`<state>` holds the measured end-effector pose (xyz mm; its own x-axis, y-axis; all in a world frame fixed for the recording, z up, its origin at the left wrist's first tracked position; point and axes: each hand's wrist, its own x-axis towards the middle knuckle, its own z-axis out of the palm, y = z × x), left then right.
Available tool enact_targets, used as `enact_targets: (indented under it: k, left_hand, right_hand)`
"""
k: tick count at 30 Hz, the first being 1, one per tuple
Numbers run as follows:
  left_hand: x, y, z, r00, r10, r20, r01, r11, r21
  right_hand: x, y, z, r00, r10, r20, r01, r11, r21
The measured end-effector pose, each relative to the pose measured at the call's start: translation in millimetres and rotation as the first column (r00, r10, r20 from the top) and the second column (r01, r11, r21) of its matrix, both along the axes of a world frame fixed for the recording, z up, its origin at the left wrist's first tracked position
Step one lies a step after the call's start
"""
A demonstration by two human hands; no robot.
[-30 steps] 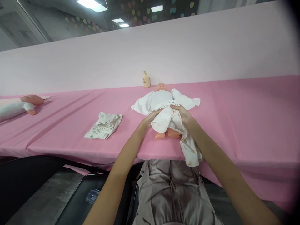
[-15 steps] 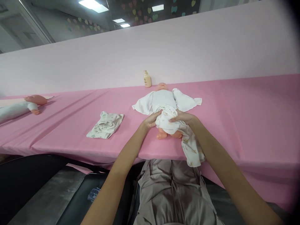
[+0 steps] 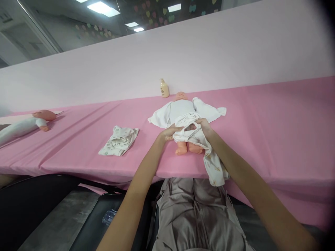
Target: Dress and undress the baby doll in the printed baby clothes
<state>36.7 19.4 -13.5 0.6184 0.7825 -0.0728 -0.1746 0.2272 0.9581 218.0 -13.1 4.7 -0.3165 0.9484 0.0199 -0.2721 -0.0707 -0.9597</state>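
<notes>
Both my hands pinch the small patterned white cloth trousers (image 3: 195, 137) at the waistband, left hand (image 3: 167, 133) and right hand (image 3: 205, 126) fingers closed, over the peach plastic baby doll (image 3: 184, 111); I'd keep the pull even.

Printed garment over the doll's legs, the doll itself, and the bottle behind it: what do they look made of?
Printed garment: soft thin fabric, likely cotton knit; matte, it creases and droops over the table edge, gripped by left hand and right hand.
Doll: smooth moulded plastic or vinyl, slight sheen.
Bottle: probably opaque cream plastic; too small to confirm.
</notes>
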Motion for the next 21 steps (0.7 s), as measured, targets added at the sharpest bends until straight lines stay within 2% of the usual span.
enact_targets:
  k: [4,8,11,14,16,21]
  left_hand:
    - [2.0,-5.9,3.3,0.999,0.031,0.038,-0.029,0.999,-0.038]
    - [2.9,-7.4,0.5,0.992,0.072,0.100,-0.056,0.986,-0.157]
    - [0.3,-8.2,-2.2,0.983,0.115,0.143,-0.093,0.984,-0.154]
    - [-3.0,-9.1,-3.2,0.985,0.022,0.170,-0.006,0.996,-0.094]
    - [-4.1,-9.1,-3.6,0.982,-0.034,0.185,0.044,0.998,-0.049]
    - [-4.3,-6.0,-5.5,0.982,-0.067,0.176,0.071,0.997,-0.017]
  right_hand:
    - [-1.4,-2.1,3.6,0.991,0.088,-0.102,-0.101,0.986,-0.132]
    - [6.0,-7.8,3.9,0.975,0.221,-0.005,-0.217,0.952,-0.214]
    - [15.3,-8.8,4.1,0.953,0.264,0.149,-0.253,0.963,-0.091]
    - [24.2,-5.3,3.8,0.933,0.252,0.257,-0.272,0.961,0.045]
    - [28.7,-2.1,3.4,0.925,0.255,0.283,-0.277,0.960,0.042]
    - [30.1,-1.1,6.6,0.926,0.293,0.238,-0.298,0.954,-0.016]
